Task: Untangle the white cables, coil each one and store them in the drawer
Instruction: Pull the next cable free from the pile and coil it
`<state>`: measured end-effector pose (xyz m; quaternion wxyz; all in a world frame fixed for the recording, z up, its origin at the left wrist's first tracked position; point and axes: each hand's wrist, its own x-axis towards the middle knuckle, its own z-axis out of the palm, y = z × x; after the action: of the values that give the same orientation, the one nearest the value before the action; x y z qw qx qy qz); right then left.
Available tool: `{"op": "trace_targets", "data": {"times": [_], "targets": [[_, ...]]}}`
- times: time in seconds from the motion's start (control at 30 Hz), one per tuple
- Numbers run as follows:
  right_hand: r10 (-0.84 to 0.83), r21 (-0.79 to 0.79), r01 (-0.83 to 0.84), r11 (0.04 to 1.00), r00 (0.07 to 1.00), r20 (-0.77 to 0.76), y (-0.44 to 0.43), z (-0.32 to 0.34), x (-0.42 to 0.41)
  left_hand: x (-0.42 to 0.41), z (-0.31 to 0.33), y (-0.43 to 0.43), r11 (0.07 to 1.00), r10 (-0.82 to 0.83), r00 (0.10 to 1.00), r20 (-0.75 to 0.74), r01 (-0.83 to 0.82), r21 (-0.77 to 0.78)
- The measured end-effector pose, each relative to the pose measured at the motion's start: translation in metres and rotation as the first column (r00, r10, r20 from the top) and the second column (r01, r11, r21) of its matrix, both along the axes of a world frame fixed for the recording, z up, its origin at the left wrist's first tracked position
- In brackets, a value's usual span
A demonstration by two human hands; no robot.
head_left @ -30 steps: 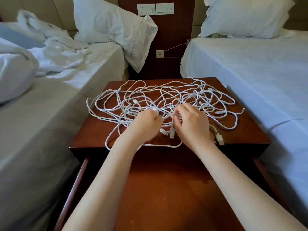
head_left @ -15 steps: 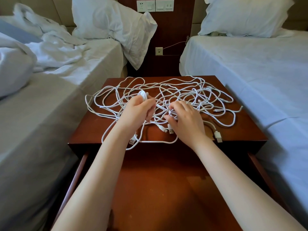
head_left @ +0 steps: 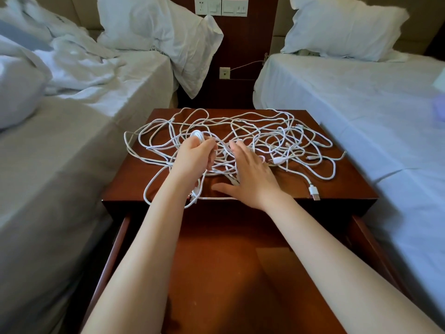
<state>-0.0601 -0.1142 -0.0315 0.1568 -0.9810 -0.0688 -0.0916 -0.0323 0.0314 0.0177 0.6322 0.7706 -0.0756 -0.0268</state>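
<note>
The drawer (head_left: 228,273) stands open at bottom centre. Above it, the left hand (head_left: 193,160) curls round what looks like a small coil (head_left: 197,136) of cable. The right hand (head_left: 250,175) lies flat, fingers spread, on the tangled white cables (head_left: 279,136) covering the worktop (head_left: 349,189) mid-frame.

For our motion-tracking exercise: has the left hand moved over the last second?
Yes. The left hand, gripping a small cable coil, has moved away from the front edge of the nightstand, toward its back.
</note>
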Motion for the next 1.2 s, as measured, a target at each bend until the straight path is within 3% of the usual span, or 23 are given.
{"op": "trace_targets", "data": {"times": [0.27,0.6,0.73,0.97,1.1,1.2], "targets": [[-0.093,-0.029,0.093,0.995,0.995,0.024,0.019,0.0,0.035,0.007,-0.004,0.011,0.997,0.07,0.997,0.017,-0.071,0.005],[-0.109,0.084,0.104,0.991,0.992,0.057,0.028,0.0,0.06,0.011,-0.008,0.019,0.996,0.08,0.997,0.015,-0.08,-0.044],[-0.097,0.172,0.073,0.982,0.986,0.137,0.022,0.001,0.058,0.007,-0.002,0.022,0.993,0.032,0.997,0.074,-0.023,-0.115],[-0.103,0.194,0.047,0.98,0.952,0.287,0.005,-0.001,0.055,0.005,0.009,0.027,0.895,0.06,0.978,0.199,0.035,-0.444],[-0.136,0.246,0.06,0.967,0.942,0.306,-0.014,-0.004,0.05,0.003,0.017,0.033,0.9,0.111,0.952,0.287,0.026,-0.435],[-0.114,0.22,0.051,0.974,0.953,0.281,-0.018,-0.006,0.046,0.0,0.019,0.029,0.84,0.121,0.948,0.294,0.06,-0.539]]}}
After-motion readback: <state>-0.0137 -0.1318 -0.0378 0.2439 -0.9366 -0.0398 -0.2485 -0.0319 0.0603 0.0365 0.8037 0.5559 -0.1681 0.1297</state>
